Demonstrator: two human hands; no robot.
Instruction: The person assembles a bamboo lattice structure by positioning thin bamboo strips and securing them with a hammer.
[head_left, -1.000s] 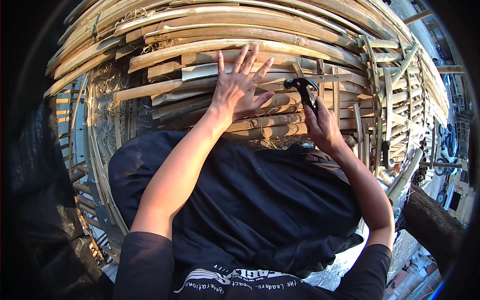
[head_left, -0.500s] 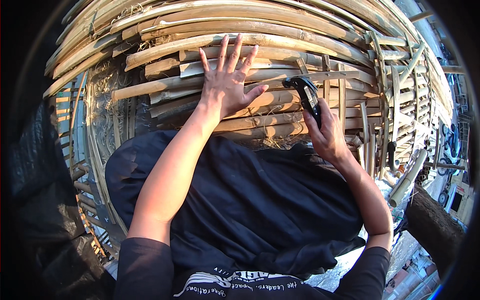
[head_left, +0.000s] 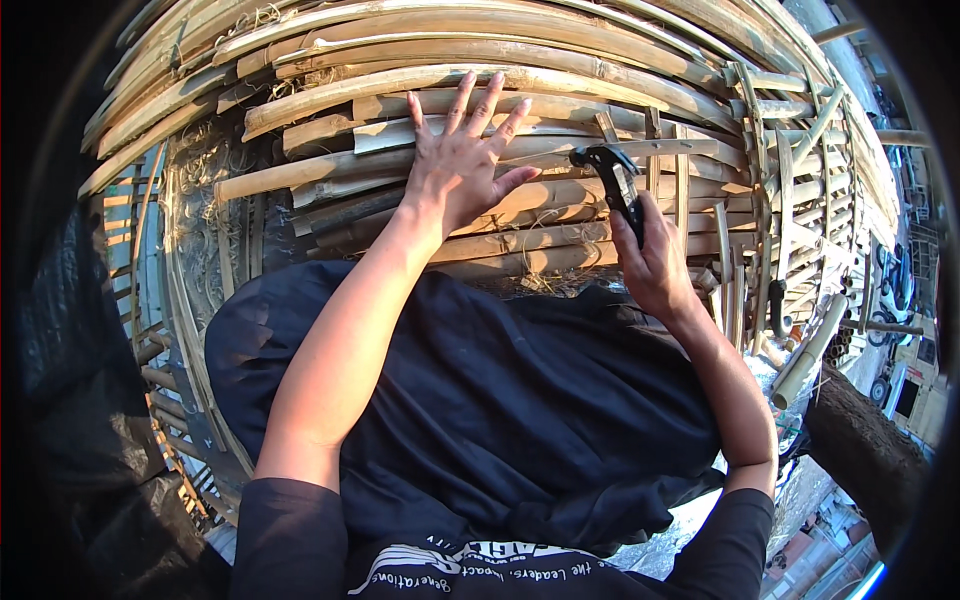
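My left hand (head_left: 455,170) lies with fingers spread across the split bamboo slats (head_left: 290,178) in front of me, palm down. To its right, my right hand (head_left: 655,260) is wrapped round the handle of a black claw hammer (head_left: 617,185). The hammer's head points up and to the left, over the slats close to my left thumb; whether it touches them I cannot tell. A thin bamboo strip (head_left: 685,147) runs across the slats beside the hammer head. No nail can be made out.
Short upright bamboo pieces (head_left: 682,190) cross the slats right of the hammer. Further right are a bamboo lattice (head_left: 800,200), a loose bamboo tube (head_left: 805,365) and a thick dark log (head_left: 865,430). Black sheeting (head_left: 85,400) hangs at the left. Dark cloth (head_left: 500,400) covers my lap.
My left hand has shifted slightly right over the slats, fingers still spread. The hammer in my right hand has moved a little right and upright. The view has shifted slightly.
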